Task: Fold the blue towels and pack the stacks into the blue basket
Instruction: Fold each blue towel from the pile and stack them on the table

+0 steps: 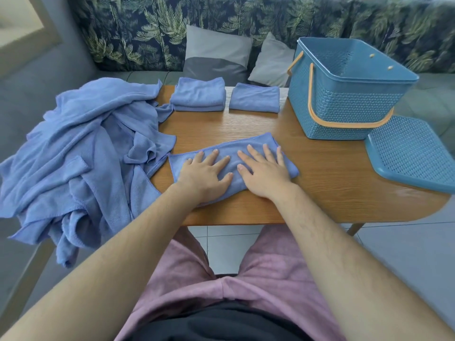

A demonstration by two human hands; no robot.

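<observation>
A blue towel (248, 143), folded into a long strip, lies on the wooden table (327, 183) in front of me. My left hand (205, 175) and my right hand (264, 172) press flat on it side by side, fingers spread. A heap of unfolded blue towels (81, 153) covers the table's left end and hangs over its edge. Two folded stacks sit at the far edge: a thicker stack (199, 94) and a thinner stack (254, 97) to its right. The blue basket (344, 104) with an orange handle stands at the far right, and I see nothing inside it.
The basket's blue perforated lid (413, 153) lies on the table's right end, near the edge. A sofa with leaf-patterned backing and grey cushions (216, 55) runs behind the table. My pink-clad legs are below the near edge.
</observation>
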